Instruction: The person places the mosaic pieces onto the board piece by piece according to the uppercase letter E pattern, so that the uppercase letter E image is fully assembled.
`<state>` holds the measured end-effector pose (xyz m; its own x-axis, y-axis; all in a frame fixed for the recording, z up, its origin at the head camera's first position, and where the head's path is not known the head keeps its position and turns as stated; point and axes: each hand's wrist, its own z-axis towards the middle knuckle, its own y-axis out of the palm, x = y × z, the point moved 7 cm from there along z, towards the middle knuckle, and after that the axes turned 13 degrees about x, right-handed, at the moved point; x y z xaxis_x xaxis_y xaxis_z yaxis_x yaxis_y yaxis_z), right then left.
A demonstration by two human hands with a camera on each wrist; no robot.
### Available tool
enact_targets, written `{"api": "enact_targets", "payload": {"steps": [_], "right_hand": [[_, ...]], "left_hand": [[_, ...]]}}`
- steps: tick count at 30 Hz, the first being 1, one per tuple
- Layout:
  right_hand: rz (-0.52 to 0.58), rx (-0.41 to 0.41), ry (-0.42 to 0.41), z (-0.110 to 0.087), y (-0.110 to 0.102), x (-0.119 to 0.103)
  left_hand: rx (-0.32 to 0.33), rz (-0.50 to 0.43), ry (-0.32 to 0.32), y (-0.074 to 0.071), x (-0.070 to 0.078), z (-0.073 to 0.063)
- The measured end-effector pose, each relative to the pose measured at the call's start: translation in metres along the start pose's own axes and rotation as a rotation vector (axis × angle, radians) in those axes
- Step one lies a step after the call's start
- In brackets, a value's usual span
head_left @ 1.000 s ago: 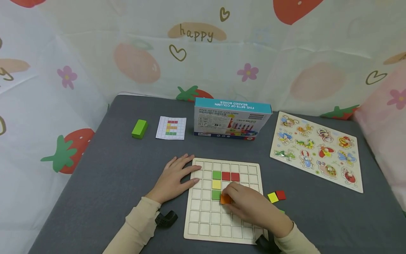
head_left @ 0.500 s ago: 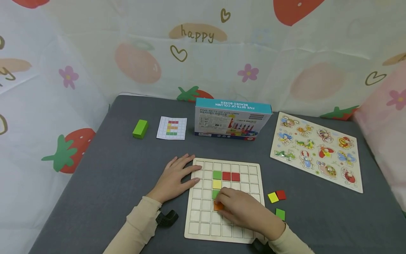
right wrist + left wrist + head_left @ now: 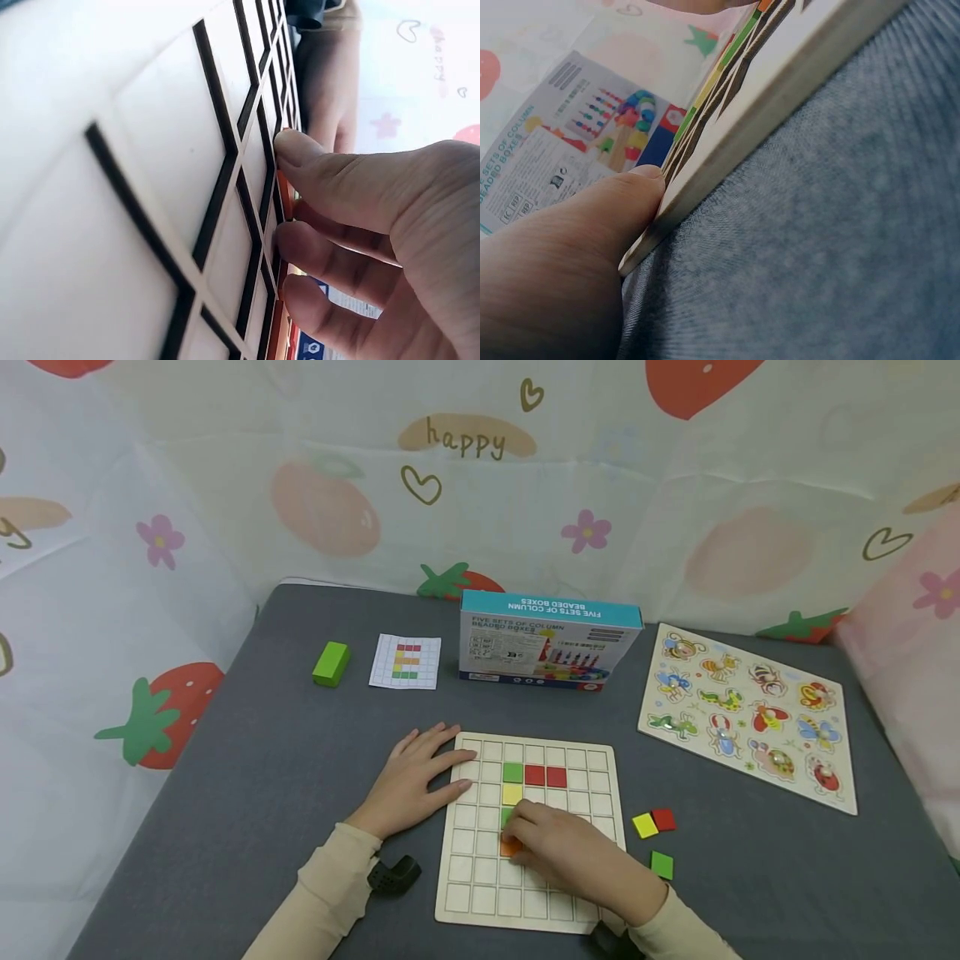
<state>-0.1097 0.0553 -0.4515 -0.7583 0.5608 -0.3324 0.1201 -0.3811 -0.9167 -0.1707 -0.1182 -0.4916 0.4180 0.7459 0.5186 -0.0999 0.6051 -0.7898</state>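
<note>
In the head view a wooden grid board (image 3: pixel 472 925) lies flat on the dark table. My left hand (image 3: pixel 412 783) rests on its upper left edge, fingers spread and fairly straight; the left wrist view has the thumb against the board's side. At the board's middle, my right hand (image 3: pixel 573 852) pinches an orange square tile (image 3: pixel 510 846) at the cell below a partly hidden green tile (image 3: pixel 506 816). Above these sit a yellow tile (image 3: pixel 512 794) and another green tile (image 3: pixel 513 772), with two red tiles (image 3: pixel 545 776) beside it. Fingers hide part of the orange tile.
Loose yellow (image 3: pixel 645 826), red (image 3: pixel 663 820) and green (image 3: pixel 662 865) tiles lie right of the board. Behind it are a green block (image 3: pixel 331 664), a pattern card (image 3: pixel 405 662) and an upright printed box (image 3: pixel 550 641). An insect puzzle board (image 3: pixel 750 718) lies at the right.
My right hand has moved left and slightly down with the orange tile, to the cell below the lower green tile. The loose green tile is uncovered. My left hand has stayed put.
</note>
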Motion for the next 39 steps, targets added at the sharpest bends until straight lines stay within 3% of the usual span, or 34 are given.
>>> {"api": "enact_targets", "payload": {"steps": [8,22,32,39], "right_hand": [[0.003,0.063,-0.022,-0.008,-0.013,0.006],[-0.124,0.213,0.119,-0.061,-0.067,0.068],[-0.242,0.18,0.319,-0.097,-0.082,0.103],[-0.21,0.091,0.37,-0.11,-0.078,0.112]], "left_hand": [[-0.004,0.001,0.003,0.002,0.002,0.0],[-0.007,0.004,0.006,0.004,0.0,-0.001],[-0.002,-0.008,0.004,0.003,-0.002,0.001],[0.008,-0.005,0.019,0.003,-0.001,0.0]]}}
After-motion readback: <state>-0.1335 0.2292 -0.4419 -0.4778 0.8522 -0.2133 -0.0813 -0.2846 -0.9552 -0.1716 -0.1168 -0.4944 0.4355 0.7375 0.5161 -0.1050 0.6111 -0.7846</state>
